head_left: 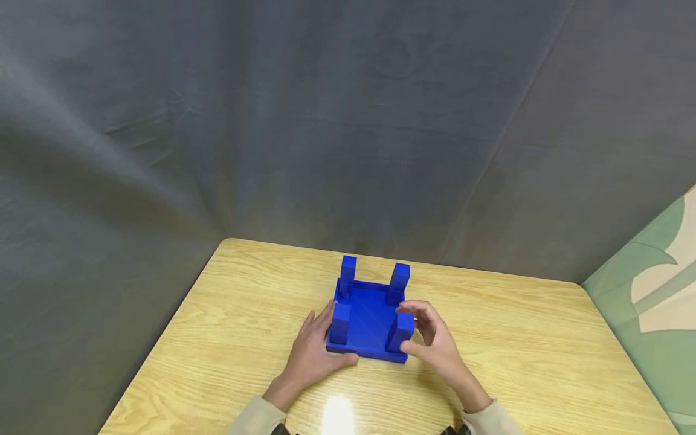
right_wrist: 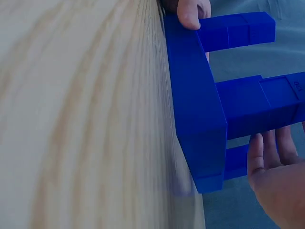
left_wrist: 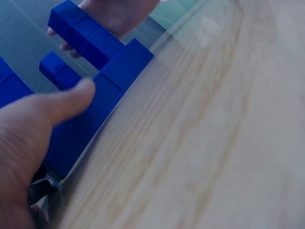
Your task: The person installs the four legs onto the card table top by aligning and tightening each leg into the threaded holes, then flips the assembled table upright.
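A square blue base point(head_left: 370, 320) with a low rim lies on the wooden table, one upright post at each corner. My left hand point(head_left: 315, 356) holds the base at its front left corner, thumb point(left_wrist: 76, 98) along the front edge and fingers along the left side. The front left post point(head_left: 341, 323) stands just inside those fingers. Around the front right post point(head_left: 401, 331) my right hand point(head_left: 435, 341) is curved, thumb in front and fingers behind. Its fingertips point(right_wrist: 256, 148) are right at the post's side. The back left post point(head_left: 348, 277) and back right post point(head_left: 399, 284) stand untouched.
The light wood table point(head_left: 244, 302) extends to both sides of the base. A dark grey curtain point(head_left: 326, 133) hangs behind its far edge and along the left. At the right is a green and cream patterned cloth point(head_left: 658, 302).
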Available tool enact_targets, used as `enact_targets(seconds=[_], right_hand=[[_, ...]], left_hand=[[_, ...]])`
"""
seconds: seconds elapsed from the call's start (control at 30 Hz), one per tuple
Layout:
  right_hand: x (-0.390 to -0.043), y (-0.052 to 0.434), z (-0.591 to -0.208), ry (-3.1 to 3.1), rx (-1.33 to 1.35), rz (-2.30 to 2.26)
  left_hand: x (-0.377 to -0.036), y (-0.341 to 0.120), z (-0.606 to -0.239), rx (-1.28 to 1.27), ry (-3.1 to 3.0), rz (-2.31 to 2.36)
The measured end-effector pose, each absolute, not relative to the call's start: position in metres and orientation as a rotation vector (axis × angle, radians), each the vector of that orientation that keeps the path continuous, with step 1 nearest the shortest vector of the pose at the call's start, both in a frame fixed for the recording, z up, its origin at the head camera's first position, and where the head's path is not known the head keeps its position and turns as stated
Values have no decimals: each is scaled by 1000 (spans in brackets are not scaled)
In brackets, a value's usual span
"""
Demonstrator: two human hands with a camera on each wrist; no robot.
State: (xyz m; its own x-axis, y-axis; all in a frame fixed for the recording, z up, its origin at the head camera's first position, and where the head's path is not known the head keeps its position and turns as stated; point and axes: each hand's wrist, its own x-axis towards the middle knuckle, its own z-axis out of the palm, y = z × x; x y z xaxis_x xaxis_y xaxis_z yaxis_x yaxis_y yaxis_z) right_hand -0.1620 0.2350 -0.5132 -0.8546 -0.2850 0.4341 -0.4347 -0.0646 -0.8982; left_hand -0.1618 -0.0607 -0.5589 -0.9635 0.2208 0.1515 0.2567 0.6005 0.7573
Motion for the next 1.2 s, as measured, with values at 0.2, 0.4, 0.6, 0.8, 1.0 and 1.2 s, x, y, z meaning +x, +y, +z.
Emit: enact_targets(seconds=[0.2,0.4,0.6,0.8,1.0,1.2], right_hand=[[-166,242,-511,-1948,867,2201],[-168,246,-512,-1970,584,2298],[-166,247,-508,-2064,313,2395],[-164,247,-500,-2047,71,2583],[-168,242,-497,-2028,-101,2710],[-176,237,-491,-2118,-274,2757]], left_hand=[[-161,-59,-558,-541,-2687,-1377],[-160,-63,-554,-571,-2576,-1544],[-161,-73,-540,-384,-2587,-1830],[-171,-85,-517,-375,-2503,-2117],[-185,-88,-501,-123,-2337,-2571],[-197,-90,-503,20,-2340,-2679]])
